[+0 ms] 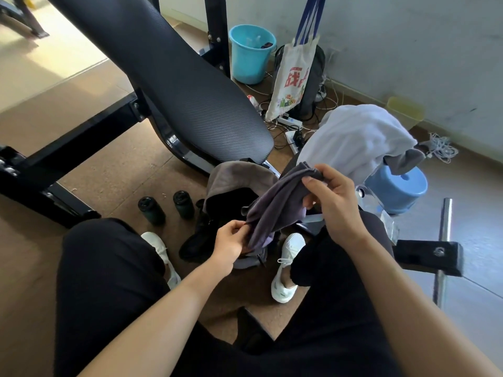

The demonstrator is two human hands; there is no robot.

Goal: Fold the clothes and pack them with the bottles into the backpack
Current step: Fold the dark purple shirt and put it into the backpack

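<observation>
Folding is in hand: the grey-purple garment (275,205) is held mid-frame, just above the open backpack (236,178). Its upper end is clutched by the right grip (333,197), fingers curled round bunched cloth, and its lower edge is pinched by the left grip (231,240), both forearms reached forward over the knees. Next, by judgement, a tighter doubling and a lowering into the bag are called for; the two dark bottles (151,210) left of it and the white garment (353,137) at upper right are not yet packed.

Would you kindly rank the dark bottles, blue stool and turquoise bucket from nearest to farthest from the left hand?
1. Dark bottles, on the floor left of the left hand.
2. Blue stool, right side.
3. Turquoise bucket, at the back wall.
</observation>
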